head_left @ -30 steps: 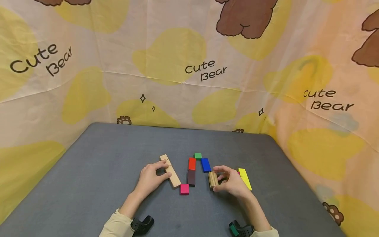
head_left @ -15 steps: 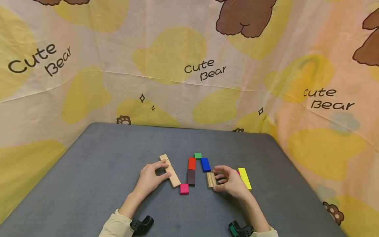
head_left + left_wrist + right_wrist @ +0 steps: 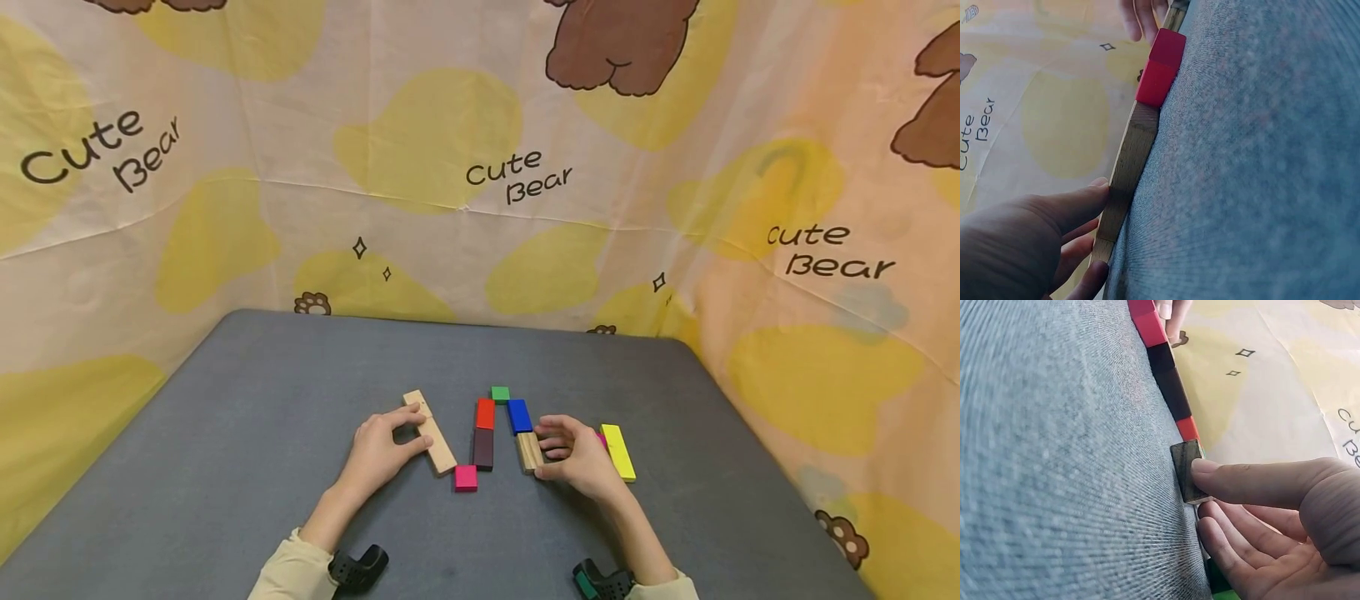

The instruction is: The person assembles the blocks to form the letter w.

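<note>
My left hand [image 3: 382, 450] holds a row of pale wooden blocks [image 3: 438, 450], thumb and fingers against its left side. In the left wrist view, the thumb presses the side of the longer wooden block [image 3: 1127, 165]. My right hand [image 3: 581, 458] grips a striped brown wooden block [image 3: 529, 452] between thumb and fingers, right at the near end of a blue block [image 3: 519, 417]. The right wrist view shows the thumb on the striped block's [image 3: 1186, 472] near face. A magenta block [image 3: 466, 478] lies at the near end of the pale row, by a dark purple block [image 3: 483, 450].
A red block [image 3: 485, 413] continues the purple one, and a green block [image 3: 500, 395] tops the gap between red and blue. Right of my right hand lie a yellow block [image 3: 618, 452] and a partly hidden pink block [image 3: 602, 438]. A patterned cloth [image 3: 465, 208] hangs behind the grey table [image 3: 300, 367].
My right hand has shifted the striped wooden block left, up to the blue block's near end, and the block has turned slightly. My left hand stays on the pale blocks.
</note>
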A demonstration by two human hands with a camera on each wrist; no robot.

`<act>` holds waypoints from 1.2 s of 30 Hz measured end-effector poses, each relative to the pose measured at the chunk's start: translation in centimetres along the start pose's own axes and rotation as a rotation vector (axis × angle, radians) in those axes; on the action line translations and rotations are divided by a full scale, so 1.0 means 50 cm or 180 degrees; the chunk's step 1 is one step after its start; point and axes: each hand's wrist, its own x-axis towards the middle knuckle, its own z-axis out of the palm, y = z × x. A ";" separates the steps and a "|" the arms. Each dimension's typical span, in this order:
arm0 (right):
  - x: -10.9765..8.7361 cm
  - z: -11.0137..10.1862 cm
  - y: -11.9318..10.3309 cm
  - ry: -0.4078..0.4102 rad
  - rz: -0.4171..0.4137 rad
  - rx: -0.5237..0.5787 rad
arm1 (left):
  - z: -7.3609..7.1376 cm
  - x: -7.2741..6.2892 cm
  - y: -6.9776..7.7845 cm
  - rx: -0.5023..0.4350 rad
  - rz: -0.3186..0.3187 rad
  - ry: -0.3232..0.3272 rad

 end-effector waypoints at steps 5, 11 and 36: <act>0.001 0.001 0.001 0.0024 0.0036 0.0029 | 0.001 0.000 -0.001 0.0011 0.0005 0.0011; 0.004 0.001 0.002 -0.0012 0.0034 0.0057 | 0.001 0.000 0.000 0.0028 0.0016 0.0035; -0.002 0.010 -0.008 0.0082 0.0130 -0.0041 | 0.002 -0.001 -0.002 0.0035 0.0036 0.0044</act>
